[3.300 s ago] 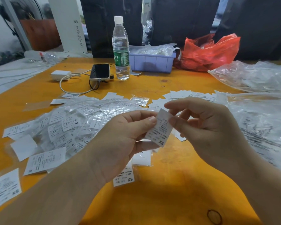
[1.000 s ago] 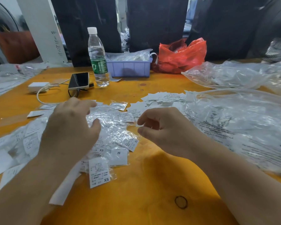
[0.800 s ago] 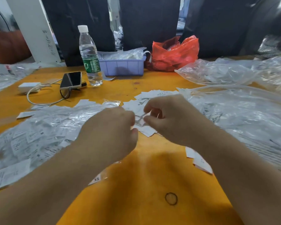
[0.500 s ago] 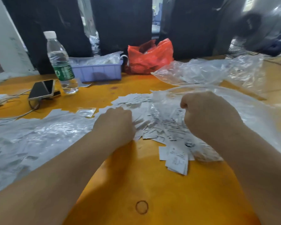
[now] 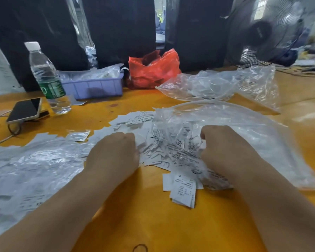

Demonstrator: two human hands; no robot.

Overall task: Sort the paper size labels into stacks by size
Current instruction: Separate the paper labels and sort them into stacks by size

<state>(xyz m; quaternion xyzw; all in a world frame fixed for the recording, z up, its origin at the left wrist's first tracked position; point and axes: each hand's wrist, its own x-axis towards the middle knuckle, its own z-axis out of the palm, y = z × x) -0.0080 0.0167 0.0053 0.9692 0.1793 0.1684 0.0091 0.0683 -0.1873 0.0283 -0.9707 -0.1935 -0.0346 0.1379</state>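
A loose pile of white paper size labels [image 5: 135,120] lies mid-table, between my hands and beyond them. My left hand [image 5: 115,153] rests knuckles-up on the pile's left edge with its fingers curled under, so what they hold is hidden. My right hand [image 5: 224,148] grips the crumpled edge of a large clear plastic bag [image 5: 244,135] with black print that covers part of the pile. A small stack of labels [image 5: 184,191], the top one marked S, sits on the orange table in front of my right hand. More labels under clear plastic [image 5: 35,164] spread to the left.
At the back stand a water bottle [image 5: 47,80], a phone [image 5: 24,110] on a cable, a lilac tray [image 5: 95,88], a red bag [image 5: 153,70] and another clear bag [image 5: 216,84]. A fan [image 5: 265,31] is at far right. A rubber band [image 5: 140,248] lies near the front edge.
The view has swung right. My hands moved from the left-hand labels to the middle pile. My right hand went onto the clear bag and now grips it.
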